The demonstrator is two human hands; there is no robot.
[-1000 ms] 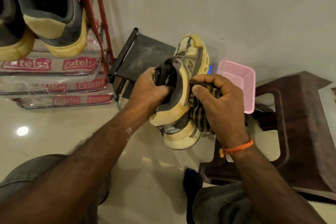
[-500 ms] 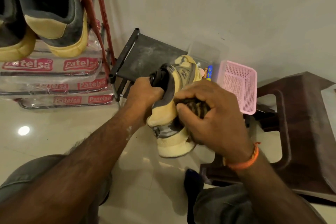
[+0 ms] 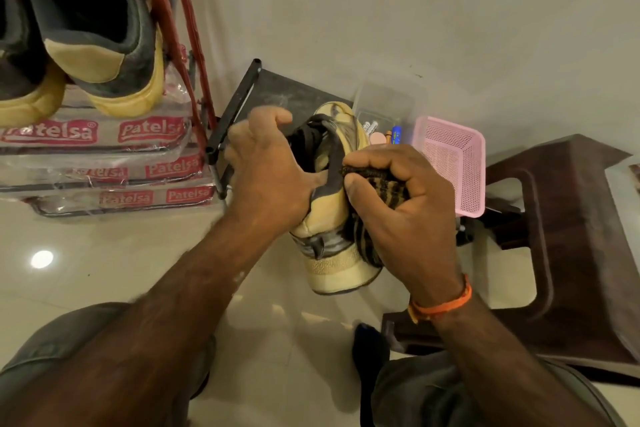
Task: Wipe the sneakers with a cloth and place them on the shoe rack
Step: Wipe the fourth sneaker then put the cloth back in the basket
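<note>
Mid-frame, a scuffed cream-and-grey sneaker (image 3: 332, 218) is gripped by the left hand (image 3: 266, 170); the right hand (image 3: 401, 204) pinches a striped dark cloth (image 3: 377, 184) against it. The pink mesh plastic basket (image 3: 453, 166) sits right.

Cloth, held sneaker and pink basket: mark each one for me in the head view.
cloth (image 3: 388, 189): head view, striped fold bunched under the right hand's fingers.
held sneaker (image 3: 341, 270): head view, cream heel sole nearest the camera.
pink basket (image 3: 465, 163): head view, perforated side wall right of the hands.
</note>
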